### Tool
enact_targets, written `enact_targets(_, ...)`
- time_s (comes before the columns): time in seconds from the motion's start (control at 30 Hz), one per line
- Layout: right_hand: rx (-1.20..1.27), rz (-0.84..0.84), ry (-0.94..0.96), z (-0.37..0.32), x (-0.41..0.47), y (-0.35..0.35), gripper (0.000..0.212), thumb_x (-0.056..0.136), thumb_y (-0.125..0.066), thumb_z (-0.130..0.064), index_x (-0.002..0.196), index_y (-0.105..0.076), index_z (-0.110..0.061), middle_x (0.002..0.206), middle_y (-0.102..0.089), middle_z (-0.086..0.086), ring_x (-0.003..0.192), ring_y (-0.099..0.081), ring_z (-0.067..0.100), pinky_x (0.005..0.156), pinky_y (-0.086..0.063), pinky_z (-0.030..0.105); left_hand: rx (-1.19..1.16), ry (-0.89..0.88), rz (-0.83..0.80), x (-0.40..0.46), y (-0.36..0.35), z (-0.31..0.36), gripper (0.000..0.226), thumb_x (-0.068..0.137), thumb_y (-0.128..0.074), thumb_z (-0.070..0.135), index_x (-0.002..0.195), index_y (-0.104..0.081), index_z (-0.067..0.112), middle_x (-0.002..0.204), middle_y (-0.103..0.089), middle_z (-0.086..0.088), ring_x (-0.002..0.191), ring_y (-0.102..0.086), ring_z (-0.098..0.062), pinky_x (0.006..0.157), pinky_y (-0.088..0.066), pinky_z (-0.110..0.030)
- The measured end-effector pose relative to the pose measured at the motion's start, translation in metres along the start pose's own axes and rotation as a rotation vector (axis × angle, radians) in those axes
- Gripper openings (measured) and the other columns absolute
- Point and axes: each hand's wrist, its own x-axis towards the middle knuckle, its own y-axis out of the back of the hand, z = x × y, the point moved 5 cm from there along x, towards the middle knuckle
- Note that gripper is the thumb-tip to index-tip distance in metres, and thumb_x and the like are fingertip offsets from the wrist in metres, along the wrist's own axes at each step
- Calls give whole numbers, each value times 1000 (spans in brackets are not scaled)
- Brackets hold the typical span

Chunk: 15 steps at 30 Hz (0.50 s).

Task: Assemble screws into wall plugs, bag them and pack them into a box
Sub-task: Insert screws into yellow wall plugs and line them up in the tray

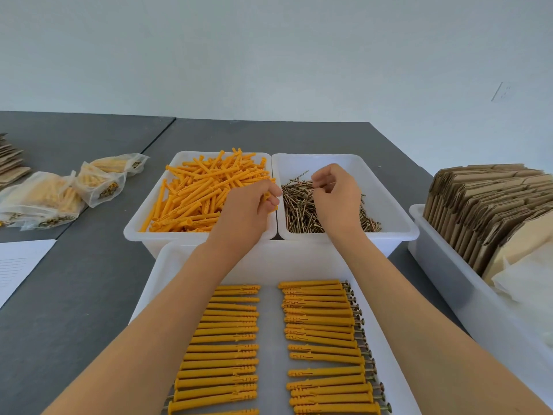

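Two rows of orange wall plugs with screws already pushed in (324, 339) lie side by side in the near white tray (167, 265), closest to the camera, so a good part of the joining job looks done. On the far left of the gray table (89, 280) sit a few clear bags of finished plugs (59, 193), so some bagging is done too. Next comes the bin of loose orange wall plugs (194, 196), still piled high. The left hand (251, 211) is at its right edge, fingers curled around what looks like one orange plug. The right hand (333, 196) is over the bin of loose screws (302, 211), fingers bent and fingertips pinched together; it seems to pinch one thin screw, but that is hard to tell. On the far right, flat cardboard boxes (484, 205) stand folded in another white bin (449, 283). I think lots is left: more plugs to fill, more bags, and no box looks packed yet.
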Motion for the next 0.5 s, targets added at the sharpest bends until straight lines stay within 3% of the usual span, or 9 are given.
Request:
enact_targets(0.13,35,103,71,-10,-3,6,30,81,-49,12,90,-62,-13,87,-61,-1,72,-52,3,65,-42,8,-171,59,77,1,3,6,16,92,-59,7,100,-70,16,82,-73,5,80,-69,-11,76,-56,-27)
enact_targets(0.3,53,109,126,-16,-5,1,20,90,-54,2,94,-63,-16,89,-63,-4,68,-52,0,63,-42,9,-255,110,63,0,-3,6,7,92,-66,18,97,-71,17,73,-73,13,68,-66,9,67,-46,-4)
enact_targets(0.43,118,122,120,-20,-9,-1,15,95,-52,-3,102,-53,-16,84,-57,-8,60,-50,-3,56,-39,10,-290,153,7,-2,-12,0,10,94,-62,16,90,-72,15,72,-73,12,69,-69,3,60,-44,-5)
enact_targets(0.5,194,113,76,-20,-11,-2,18,96,-50,-4,110,-48,-15,83,-60,0,58,-50,0,58,-41,15,-285,151,6,-2,-13,-1,13,95,-62,17,90,-72,11,73,-73,11,69,-69,2,59,-43,-5)
